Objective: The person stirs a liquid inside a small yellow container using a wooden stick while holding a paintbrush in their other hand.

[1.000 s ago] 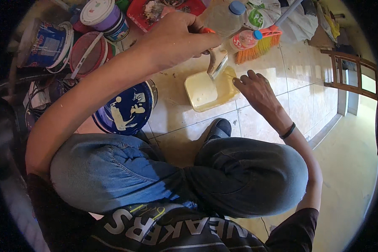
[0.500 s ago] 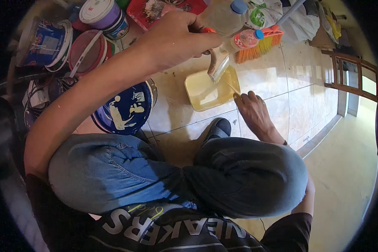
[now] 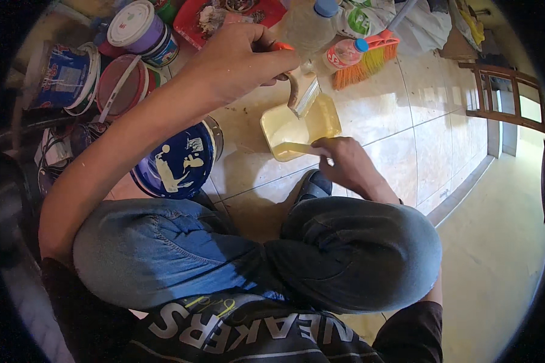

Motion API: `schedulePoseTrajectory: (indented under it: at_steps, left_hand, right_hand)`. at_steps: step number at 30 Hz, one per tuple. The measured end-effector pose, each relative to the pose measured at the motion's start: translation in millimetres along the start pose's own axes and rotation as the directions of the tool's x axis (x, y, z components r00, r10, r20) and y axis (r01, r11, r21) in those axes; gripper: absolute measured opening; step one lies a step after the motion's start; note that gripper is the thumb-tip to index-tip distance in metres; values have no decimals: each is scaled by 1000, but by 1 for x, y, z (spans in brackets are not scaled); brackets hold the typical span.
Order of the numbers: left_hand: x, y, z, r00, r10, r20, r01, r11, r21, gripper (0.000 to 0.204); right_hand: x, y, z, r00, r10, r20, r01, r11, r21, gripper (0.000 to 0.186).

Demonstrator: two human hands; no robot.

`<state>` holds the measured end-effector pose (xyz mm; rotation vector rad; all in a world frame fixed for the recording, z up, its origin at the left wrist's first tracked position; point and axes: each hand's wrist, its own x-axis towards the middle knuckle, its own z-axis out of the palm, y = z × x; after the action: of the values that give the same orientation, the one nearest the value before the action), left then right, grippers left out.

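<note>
A paintbrush (image 3: 306,95) with an orange-red handle hangs bristles-down over a pale yellow tub (image 3: 330,118) on the tiled floor. My left hand (image 3: 248,55) is closed round its handle; most of the handle is hidden by the fingers. Cream-coloured paint lies in the bottom of the tub. My right hand (image 3: 352,164), closed at the tub's near right side, grips a thin flat stick (image 3: 298,147) smeared with yellowish paint. The stick reaches leftward over the near rim, with its far end inside the tub.
Left of the tub stands a paint-spotted dark blue lid or bucket (image 3: 183,166). Several paint buckets (image 3: 66,75) crowd the far left, near a red tray (image 3: 191,21). Beyond the tub are a large bottle (image 3: 312,27), a smaller red-labelled bottle (image 3: 344,55) and an orange-yellow broom (image 3: 369,65).
My right hand has moved left along the tub's near side, and the stick now lies more level across it. The brush and my left hand have shifted slightly left.
</note>
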<state>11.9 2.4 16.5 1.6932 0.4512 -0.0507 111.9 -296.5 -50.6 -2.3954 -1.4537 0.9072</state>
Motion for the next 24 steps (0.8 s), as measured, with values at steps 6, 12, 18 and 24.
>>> schedulePoseTrajectory:
  at_steps: [6, 12, 18, 24]
  left_hand:
    - [-2, 2, 1, 993, 97, -72, -102, 993, -65, 42]
    - [-4, 2, -1, 998, 36, -54, -38, 998, -47, 40]
    - [-5, -11, 5, 983, -133, 127, 131, 991, 24, 24]
    - [-6, -21, 13, 978, -115, 175, 82, 980, 184, 21]
  right_hand:
    - [-16, 46, -4, 951, 126, -282, -97, 989, 114, 30]
    - [-27, 41, 61, 899, 263, -350, -123, 918, 376, 30]
    - [-32, 58, 51, 827, 239, -509, -174, 970, 172, 29]
    - [-26, 36, 68, 935, 160, -315, -128, 984, 121, 28]
